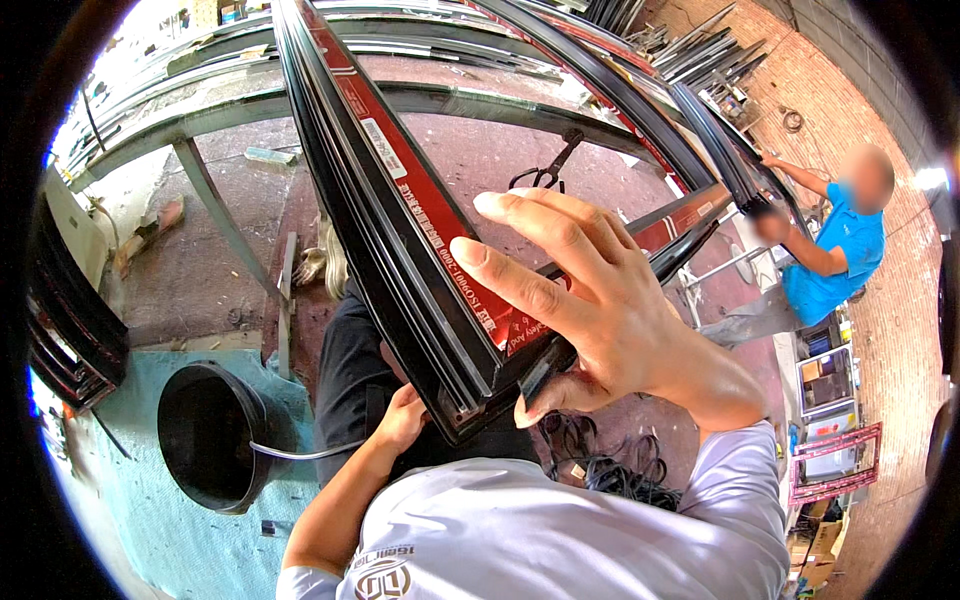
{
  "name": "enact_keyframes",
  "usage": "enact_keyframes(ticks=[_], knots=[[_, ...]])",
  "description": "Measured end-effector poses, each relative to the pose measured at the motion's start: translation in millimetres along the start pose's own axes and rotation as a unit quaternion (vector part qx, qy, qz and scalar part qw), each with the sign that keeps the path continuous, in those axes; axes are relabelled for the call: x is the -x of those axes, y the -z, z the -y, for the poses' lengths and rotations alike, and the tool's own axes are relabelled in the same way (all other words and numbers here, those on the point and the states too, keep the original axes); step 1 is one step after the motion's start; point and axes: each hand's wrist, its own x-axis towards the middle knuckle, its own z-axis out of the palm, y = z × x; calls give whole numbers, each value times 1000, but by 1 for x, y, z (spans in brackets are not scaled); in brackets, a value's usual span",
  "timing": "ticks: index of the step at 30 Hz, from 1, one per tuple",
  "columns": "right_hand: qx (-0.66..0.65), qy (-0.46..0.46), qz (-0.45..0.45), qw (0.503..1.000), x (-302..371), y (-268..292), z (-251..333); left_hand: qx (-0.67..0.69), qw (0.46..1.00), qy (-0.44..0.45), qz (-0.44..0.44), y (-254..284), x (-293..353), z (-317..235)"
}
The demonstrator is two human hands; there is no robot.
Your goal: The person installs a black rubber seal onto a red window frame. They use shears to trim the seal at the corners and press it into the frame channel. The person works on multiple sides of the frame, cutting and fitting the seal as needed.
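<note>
A dark metal window frame with red printed film lies across the view, its near corner pointing at me. Below that corner my left hand grips the frame's edge, its fingers partly hidden underneath. My right hand hovers over the corner, fingers stretched out and apart. Its thumb touches a short dark strip at the corner's right side; whether that is loose I cannot tell. Beyond the fingers, black-handled scissors lie inside the frame's opening.
A metal stand supports the frame. On the left, a black bucket sits on a light blue sheet. Black cord is heaped at lower right. A co-worker in a blue shirt handles the far right side. Long profiles lie behind.
</note>
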Motion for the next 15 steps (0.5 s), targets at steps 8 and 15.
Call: enact_keyframes(ticks=[8,15], knots=[[-7,4,10,1000,-1,-1,-2,20,1000,9,-9,3,2,2],[-101,-58,64,991,-4,11,3,35,999,10,-17,5,3,4]])
